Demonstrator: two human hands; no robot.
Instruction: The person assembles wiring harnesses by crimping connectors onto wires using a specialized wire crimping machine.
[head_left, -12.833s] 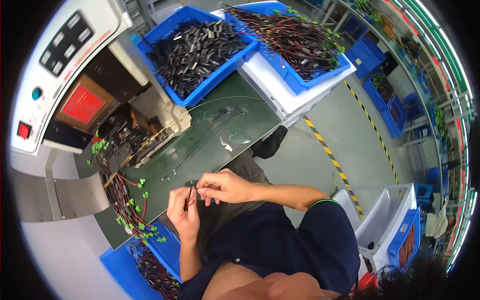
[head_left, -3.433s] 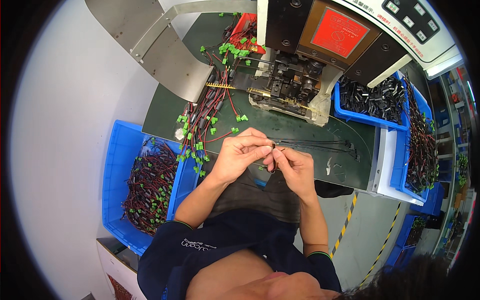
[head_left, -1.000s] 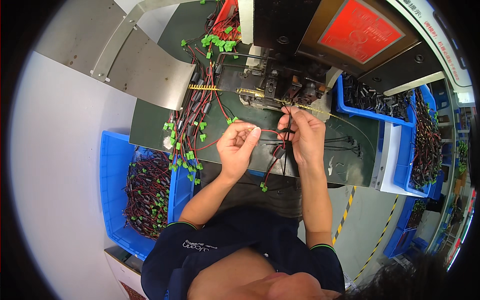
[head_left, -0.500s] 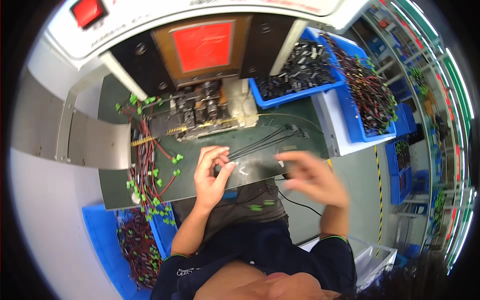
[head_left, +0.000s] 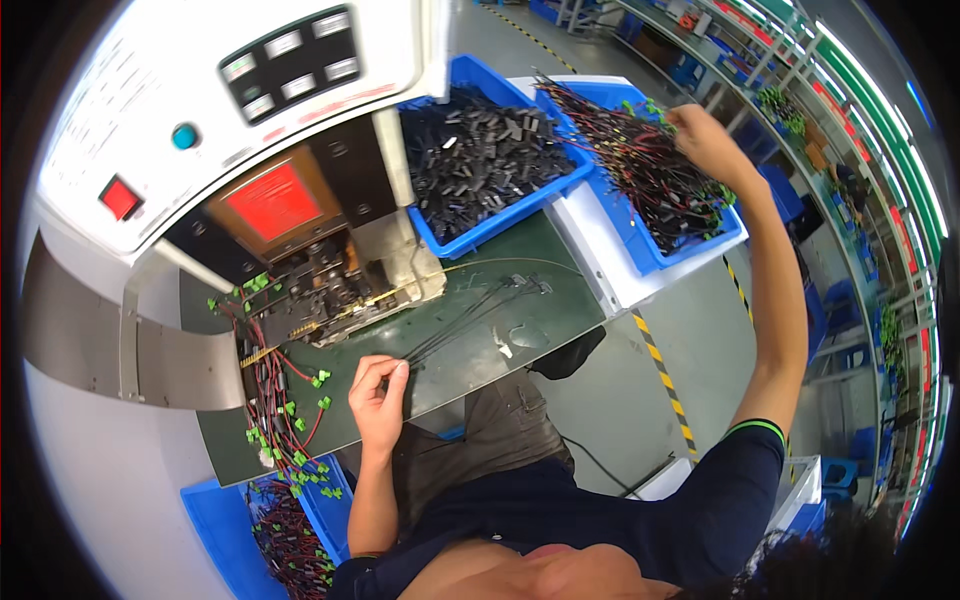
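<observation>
My left hand point(head_left: 378, 405) is closed in a pinch on the ends of several thin black wires point(head_left: 455, 333) at the table's front edge. These wires run to the right across the dark green table top point(head_left: 470, 375), with small dark ends lying farther back. My right hand point(head_left: 708, 145) is stretched out at the far right edge of a blue bin. Its fingers are curled by a green connector of the wire harnesses point(head_left: 655, 175) heaped there; whether it grips one is hidden.
A press machine point(head_left: 320, 290) with a control panel stands at the back left. Beside it is a blue bin point(head_left: 500, 235) of black plastic parts. Red-and-black harnesses with green connectors point(head_left: 290, 408) hang over the table's left edge, above another blue bin point(head_left: 215, 515).
My right hand has moved from over the table's front right out to the harness bin. My left hand still pinches the black wires. The view has turned to the right.
</observation>
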